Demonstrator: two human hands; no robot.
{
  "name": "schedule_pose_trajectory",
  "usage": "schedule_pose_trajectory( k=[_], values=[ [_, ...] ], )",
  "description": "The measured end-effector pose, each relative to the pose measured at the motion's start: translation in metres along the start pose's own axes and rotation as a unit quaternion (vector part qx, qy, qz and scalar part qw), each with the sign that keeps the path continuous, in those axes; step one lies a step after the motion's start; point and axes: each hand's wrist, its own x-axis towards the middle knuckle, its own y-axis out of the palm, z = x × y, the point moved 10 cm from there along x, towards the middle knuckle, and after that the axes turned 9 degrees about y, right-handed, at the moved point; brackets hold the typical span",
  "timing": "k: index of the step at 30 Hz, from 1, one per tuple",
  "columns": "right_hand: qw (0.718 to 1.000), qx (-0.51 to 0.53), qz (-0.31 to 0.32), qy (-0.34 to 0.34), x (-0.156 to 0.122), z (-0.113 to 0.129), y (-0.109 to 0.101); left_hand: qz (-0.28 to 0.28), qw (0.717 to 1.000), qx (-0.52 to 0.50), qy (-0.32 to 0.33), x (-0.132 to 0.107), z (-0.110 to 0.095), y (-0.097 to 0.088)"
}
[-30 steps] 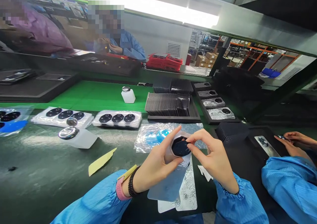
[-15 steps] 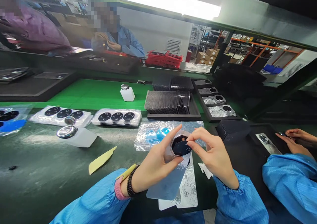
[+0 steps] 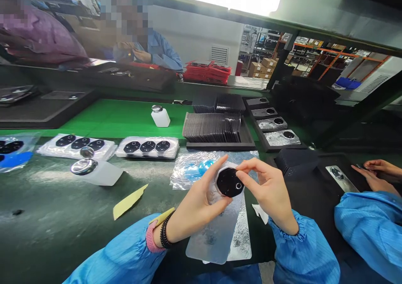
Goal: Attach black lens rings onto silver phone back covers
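Observation:
My left hand (image 3: pixel 196 204) grips a silvery phone back cover (image 3: pixel 216 236) by its upper end, thumb and forefinger around its black octagonal camera lens part (image 3: pixel 228 182). My right hand (image 3: pixel 266 192) pinches the right edge of that black part with thumb and forefinger. A second patterned back cover (image 3: pixel 242 238) lies beneath on the dark green table. Both arms wear blue sleeves; the left wrist has a black bead bracelet.
Two packs of black lens parts (image 3: pixel 147 147) lie at left, next to a metal-topped dispenser (image 3: pixel 84 167) and a white bottle (image 3: pixel 160 116). A tray of dark plates (image 3: pixel 213 129) and a tray of covers (image 3: pixel 276 127) stand behind. A co-worker's hands (image 3: pixel 375 173) work at right.
The black lens part now lies flat and faces me, seated on the cover's top. My right fingers shifted from its upper rim to its right edge. The view dropped slightly.

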Motion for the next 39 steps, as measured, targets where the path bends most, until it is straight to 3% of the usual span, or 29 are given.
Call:
schedule_pose_trajectory(
  k=[5, 39],
  values=[
    [0.999, -0.024, -0.002, -0.028, -0.0028, 0.0051, 0.0034, 0.000, 1.000, -0.005, -0.007, -0.0010, 0.0005, -0.0010],
    [0.998, -0.045, -0.001, -0.045, -0.0041, 0.0075, 0.0036, -0.002, 1.000, 0.019, 0.004, -0.0015, -0.0033, -0.0015]
  ],
)
